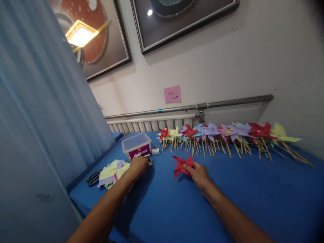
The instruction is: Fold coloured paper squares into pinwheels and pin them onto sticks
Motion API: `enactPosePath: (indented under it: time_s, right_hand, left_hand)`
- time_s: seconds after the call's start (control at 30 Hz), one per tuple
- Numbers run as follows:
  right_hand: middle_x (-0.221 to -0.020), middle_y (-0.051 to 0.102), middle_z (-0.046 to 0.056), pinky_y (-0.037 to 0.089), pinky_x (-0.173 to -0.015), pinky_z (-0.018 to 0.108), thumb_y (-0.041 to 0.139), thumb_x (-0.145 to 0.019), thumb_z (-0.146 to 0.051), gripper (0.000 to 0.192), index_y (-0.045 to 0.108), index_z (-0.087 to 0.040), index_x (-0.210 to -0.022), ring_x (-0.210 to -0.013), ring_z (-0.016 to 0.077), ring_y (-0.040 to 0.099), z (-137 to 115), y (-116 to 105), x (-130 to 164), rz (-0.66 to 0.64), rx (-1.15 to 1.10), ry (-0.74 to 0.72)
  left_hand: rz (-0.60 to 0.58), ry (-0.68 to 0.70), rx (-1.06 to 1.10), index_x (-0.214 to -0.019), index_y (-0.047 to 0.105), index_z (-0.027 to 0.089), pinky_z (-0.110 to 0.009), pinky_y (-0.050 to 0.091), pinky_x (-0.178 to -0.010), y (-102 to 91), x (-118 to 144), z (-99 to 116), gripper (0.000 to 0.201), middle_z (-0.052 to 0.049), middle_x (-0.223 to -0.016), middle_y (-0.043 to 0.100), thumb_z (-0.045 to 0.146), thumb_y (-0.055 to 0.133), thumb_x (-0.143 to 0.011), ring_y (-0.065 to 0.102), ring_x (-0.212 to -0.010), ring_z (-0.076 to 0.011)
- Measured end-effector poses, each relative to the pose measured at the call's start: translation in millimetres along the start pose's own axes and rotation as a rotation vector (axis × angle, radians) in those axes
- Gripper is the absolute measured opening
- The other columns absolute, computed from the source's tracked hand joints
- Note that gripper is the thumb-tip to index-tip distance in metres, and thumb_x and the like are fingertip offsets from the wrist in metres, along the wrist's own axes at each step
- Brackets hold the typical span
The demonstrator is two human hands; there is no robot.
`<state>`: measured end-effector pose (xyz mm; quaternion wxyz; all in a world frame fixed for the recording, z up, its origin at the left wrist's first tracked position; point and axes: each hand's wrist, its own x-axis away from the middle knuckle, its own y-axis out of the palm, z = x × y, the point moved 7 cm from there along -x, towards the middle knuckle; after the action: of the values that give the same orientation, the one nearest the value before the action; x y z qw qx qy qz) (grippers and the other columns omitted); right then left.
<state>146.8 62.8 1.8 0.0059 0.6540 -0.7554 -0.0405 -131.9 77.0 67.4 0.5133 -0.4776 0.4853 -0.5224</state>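
Above blue cloth, the paper pinwheel (181,166) is red, sharp-pointed.

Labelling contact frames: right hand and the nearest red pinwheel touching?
Touching. Head view shows the right hand holding the red pinwheel, thumb lying over its paper.

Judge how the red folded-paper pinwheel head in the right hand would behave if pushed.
The red folded-paper pinwheel head is probably light, looking thin. Its projecting, pointed blades would likely bend or crease. Rolling seems unlikely, given its angular outline.
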Motion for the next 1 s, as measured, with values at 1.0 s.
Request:
enactPosePath:
  time_s: [1.0]
  right_hand:
    - [-0.062,0.067,0.001,0.040,-0.056,0.029,0.070,-0.069,-0.032,0.015,0.072,-0.018,-0.069,-0.056,0.0161,0.055,0,0,-1,0.010,-0.002,0.004]
  left_hand:
    - [-0.020,-0.241,0.076,-0.096,0.077,0.020,-0.039,0.049,-0.089,22.5,-34,14,0.027,-0.018,-0.115,0.077,0.037,0.069,-0.076,0.071,-0.109,-0.0346]
